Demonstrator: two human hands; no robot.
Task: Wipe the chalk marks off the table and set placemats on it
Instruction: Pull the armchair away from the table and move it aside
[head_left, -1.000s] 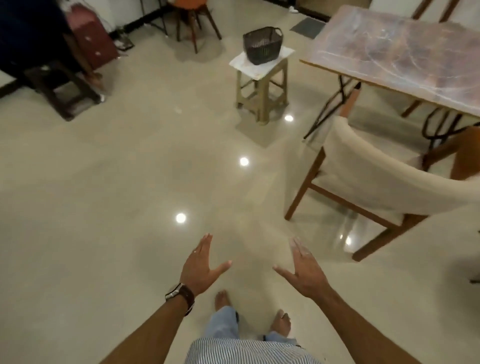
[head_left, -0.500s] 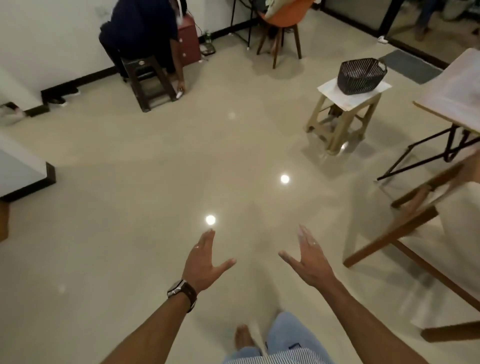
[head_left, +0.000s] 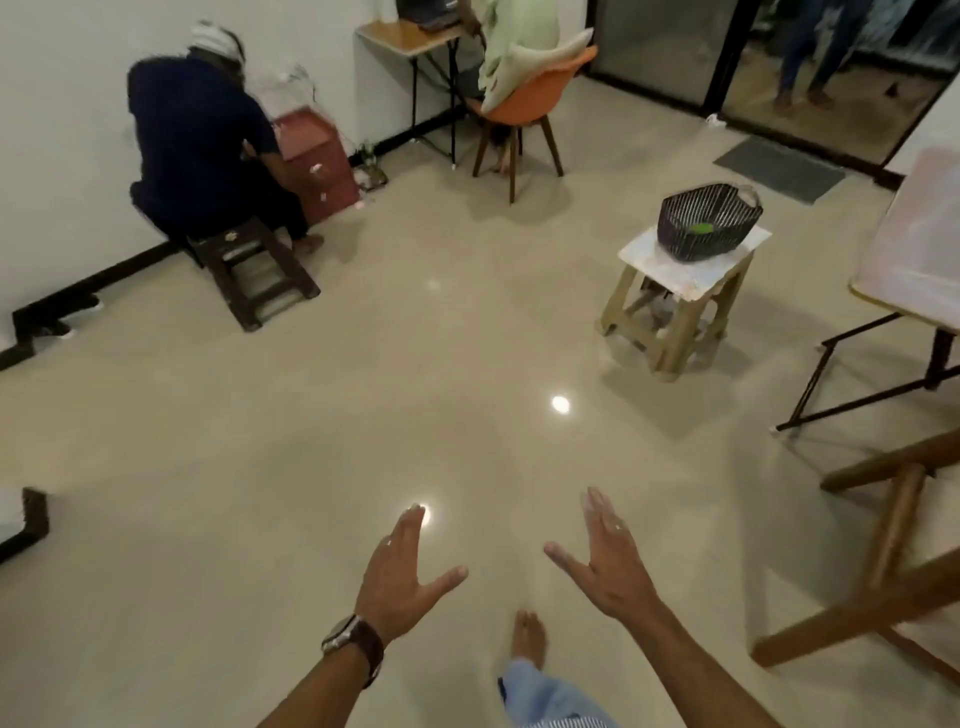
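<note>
Both hands empty, held out low over the glossy beige tiled floor: left hand, brown-strapped wristwatch at the wrist, fingers straight and thumb spread, grip released; right hand the same, flat and relaxed, grasping nothing. One bare foot forward, so judged mid-stride. The pinkish, chalk-smeared bench on black metal legs sits at the far right edge, only a corner in view, well apart from both hands. No placemats or wiping cloth plainly visible. Nearest likely source: dark woven basket on a white-topped beige plastic stool, just beside the bench; something small and green lies inside, too small to identify. Brown wooden chair frame stands near right, between the walker and the bench. A seated person in dark blue on a dark wooden stool by the wall at left; orange shell chair at the back. Step judged: fetching a wiper, wiping not yet begun. To do it well: head for the basket, skirt the chair legs, check the contents before reaching, take the cloth in one hand and leave the other free to steady the bench.
</note>
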